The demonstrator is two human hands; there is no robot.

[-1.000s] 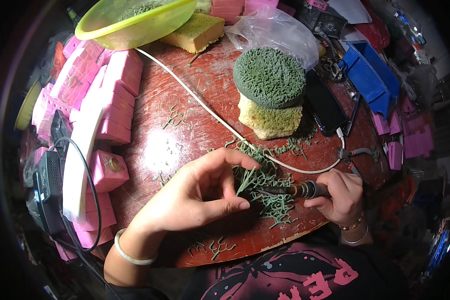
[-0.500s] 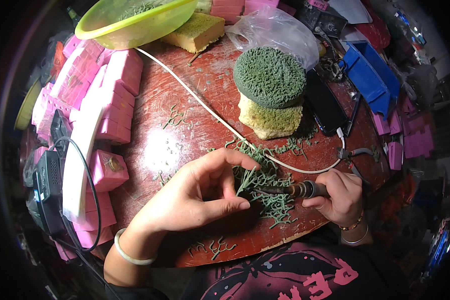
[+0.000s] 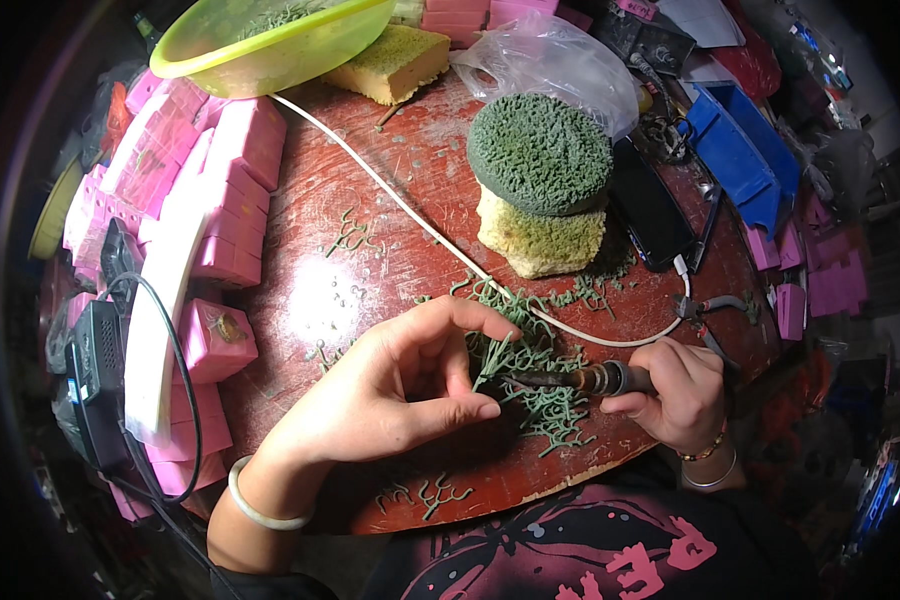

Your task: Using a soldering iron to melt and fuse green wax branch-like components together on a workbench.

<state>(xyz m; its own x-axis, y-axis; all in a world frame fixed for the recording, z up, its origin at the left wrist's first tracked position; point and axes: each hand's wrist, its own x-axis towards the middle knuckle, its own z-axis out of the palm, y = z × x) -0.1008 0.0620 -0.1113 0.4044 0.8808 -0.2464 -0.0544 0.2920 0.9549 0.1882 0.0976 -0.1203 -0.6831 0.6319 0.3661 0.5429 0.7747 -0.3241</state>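
My left hand (image 3: 370,395), with a pale bangle at its wrist, holds a small branched green piece (image 3: 492,362) between curled fingers and thumb. My right hand (image 3: 682,396) is wrapped round the dark handle of a soldering iron (image 3: 622,379). The iron's dark metal tip points left and reaches close to the held piece; whether they touch I cannot make out. Beneath both hands lies a tangled heap of thin green branched pieces (image 3: 555,418). Beyond them, a round dark green textured pad (image 3: 540,155) rests on a yellowish sponge block (image 3: 540,240).
Pink blocks (image 3: 240,220) are stacked along the left, near a black power unit (image 3: 100,355). A white cable (image 3: 370,175) crosses the red table (image 3: 300,240). A yellow-green basin (image 3: 270,55) sits at the back; a phone (image 3: 650,205), pliers (image 3: 715,305) and blue bin (image 3: 740,155) are right.
My right hand and the soldering iron have shifted very slightly left. My left hand and the held piece look unmoved.
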